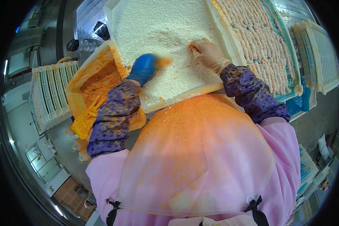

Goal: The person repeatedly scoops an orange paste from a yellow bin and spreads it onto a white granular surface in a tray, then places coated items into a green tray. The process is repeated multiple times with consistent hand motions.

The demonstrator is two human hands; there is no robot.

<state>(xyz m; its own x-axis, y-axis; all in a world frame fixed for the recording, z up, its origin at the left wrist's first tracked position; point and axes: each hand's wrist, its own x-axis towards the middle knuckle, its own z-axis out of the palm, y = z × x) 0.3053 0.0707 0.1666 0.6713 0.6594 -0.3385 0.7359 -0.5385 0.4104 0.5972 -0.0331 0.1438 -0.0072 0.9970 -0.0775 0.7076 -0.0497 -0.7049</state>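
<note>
My left hand (144,69), in a blue glove, is curled over the left part of a white tub (183,93) of pale bread crumbs (163,22). Orange paste (165,62) shows at its fingers, though a blurred patch hides the detail. Over the right part of the crumbs, my right hand (210,53) wears a pale, thin glove. Its fingers bend down to the crumbs with some orange at the tips; whether they grip a piece cannot be told. Left of the tub, a smeared container (73,86) holds more orange paste, near my left forearm.
On the right, a teal tray (295,91) carries rows of crumb-coated strips (260,42). Stacked white trays (322,56) stand beyond it, others (52,90) at far left. A yellow glove (87,118) hangs on the paste container. A bottle (87,44) and dark phone-like object (101,30) lie behind.
</note>
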